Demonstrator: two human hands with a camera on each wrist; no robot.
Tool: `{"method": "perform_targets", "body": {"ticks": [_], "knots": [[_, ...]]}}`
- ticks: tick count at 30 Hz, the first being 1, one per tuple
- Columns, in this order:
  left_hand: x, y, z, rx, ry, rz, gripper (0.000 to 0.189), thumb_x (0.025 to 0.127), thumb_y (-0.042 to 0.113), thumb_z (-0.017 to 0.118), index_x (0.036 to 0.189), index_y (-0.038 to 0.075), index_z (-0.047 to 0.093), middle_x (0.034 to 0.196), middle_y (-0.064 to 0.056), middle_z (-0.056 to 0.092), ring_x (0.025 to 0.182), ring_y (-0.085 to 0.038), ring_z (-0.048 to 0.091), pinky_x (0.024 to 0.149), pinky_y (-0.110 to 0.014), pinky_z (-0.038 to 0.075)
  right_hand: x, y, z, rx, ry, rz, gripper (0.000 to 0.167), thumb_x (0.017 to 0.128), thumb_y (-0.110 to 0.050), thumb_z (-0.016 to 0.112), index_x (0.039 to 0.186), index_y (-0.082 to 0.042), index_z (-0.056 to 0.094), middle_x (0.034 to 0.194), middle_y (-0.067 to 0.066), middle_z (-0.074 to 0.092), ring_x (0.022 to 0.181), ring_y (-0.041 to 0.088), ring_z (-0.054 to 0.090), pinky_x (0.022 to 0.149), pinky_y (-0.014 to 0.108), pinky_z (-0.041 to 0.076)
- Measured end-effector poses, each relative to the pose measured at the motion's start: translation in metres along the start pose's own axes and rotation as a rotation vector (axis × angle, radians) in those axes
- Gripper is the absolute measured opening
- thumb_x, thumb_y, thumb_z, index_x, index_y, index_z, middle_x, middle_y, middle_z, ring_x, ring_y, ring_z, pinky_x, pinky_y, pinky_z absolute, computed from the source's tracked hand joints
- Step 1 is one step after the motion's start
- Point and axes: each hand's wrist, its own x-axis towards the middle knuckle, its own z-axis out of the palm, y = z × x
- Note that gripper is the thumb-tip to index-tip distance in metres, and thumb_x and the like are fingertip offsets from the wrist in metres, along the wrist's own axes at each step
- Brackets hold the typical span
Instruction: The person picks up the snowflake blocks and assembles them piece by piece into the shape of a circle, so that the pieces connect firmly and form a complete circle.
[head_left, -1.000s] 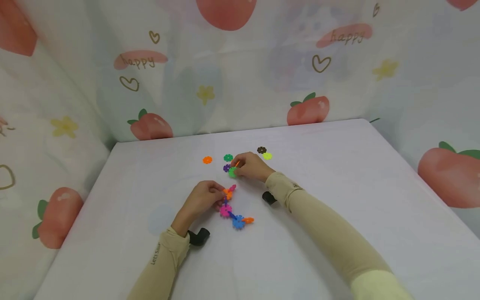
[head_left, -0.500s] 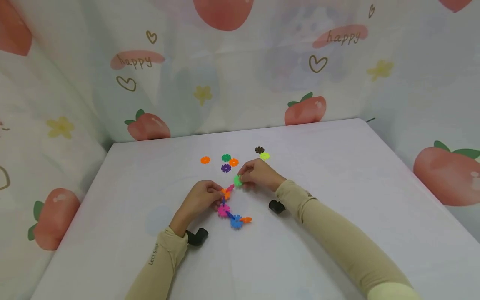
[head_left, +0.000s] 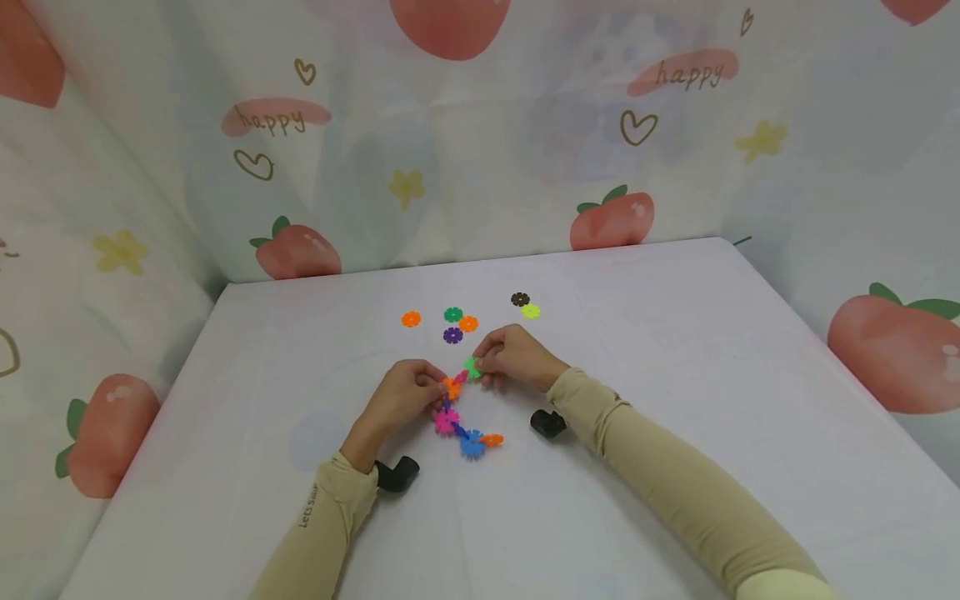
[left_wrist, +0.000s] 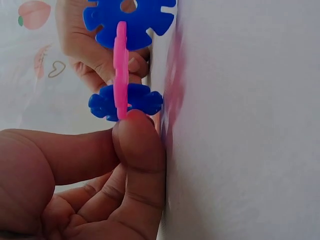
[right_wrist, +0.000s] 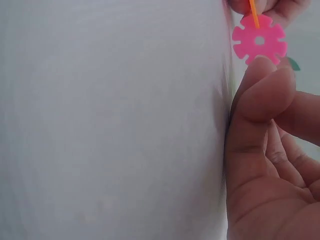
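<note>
A curved chain of notched plastic snowflake discs lies between the hands, with a pink disc point(head_left: 447, 422), a blue disc point(head_left: 472, 444) and an orange end disc point(head_left: 492, 440). At its upper part, the left hand point(head_left: 405, 396) pinches an orange disc point(head_left: 452, 388) between thumb and finger. Between thumb and forefinger, the right hand point(head_left: 519, 358) holds a light green disc point(head_left: 471, 367) at the chain's upper pink disc point(right_wrist: 272, 44). Whether those two discs interlock cannot be told. Fingertips hide the green disc in the right wrist view.
Behind the hands lie loose discs: two orange ones, one at the left point(head_left: 411, 319), a dark green disc point(head_left: 453, 314), a purple disc point(head_left: 453, 336), a brown disc point(head_left: 520, 299) and a yellow disc point(head_left: 531, 312). Black wrist devices point(head_left: 399, 474) show below both wrists.
The right hand has brought the light green disc down and toward the chain's upper pink disc. An orange disc it had covered now shows on the table. The left hand stays in place.
</note>
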Motion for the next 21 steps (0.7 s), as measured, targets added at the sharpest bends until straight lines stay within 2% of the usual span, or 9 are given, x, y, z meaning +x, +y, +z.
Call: {"method": "perform_targets", "body": {"ticks": [15,21], "knots": [[-0.0033,0.0037,-0.0003,0.007,0.026,-0.01,0.008,0.102,-0.001,0.066,0.107,-0.005,0.07,0.08,-0.01,0.069,0.069,-0.019,0.062,0.067,-0.027,0.055,-0.001,-0.0005,0.0053,0.098,-0.015,-0.022,0.011,0.098,0.007,0.07,0.107,0.011,0.067,0.08,0.012,0.071,0.061,0.015,0.067,0.062,0.025,0.056],[-0.0018,0.0033,0.0026,0.007,0.049,-0.027,0.008,0.102,0.001,0.067,0.107,-0.005,0.07,0.081,-0.01,0.069,0.072,-0.02,0.063,0.069,-0.028,0.055,-0.0006,0.0036,0.0037,0.113,-0.025,-0.022,0.006,0.097,0.007,0.068,0.101,0.006,0.064,0.078,0.012,0.071,0.06,0.016,0.067,0.062,0.026,0.056]]}}
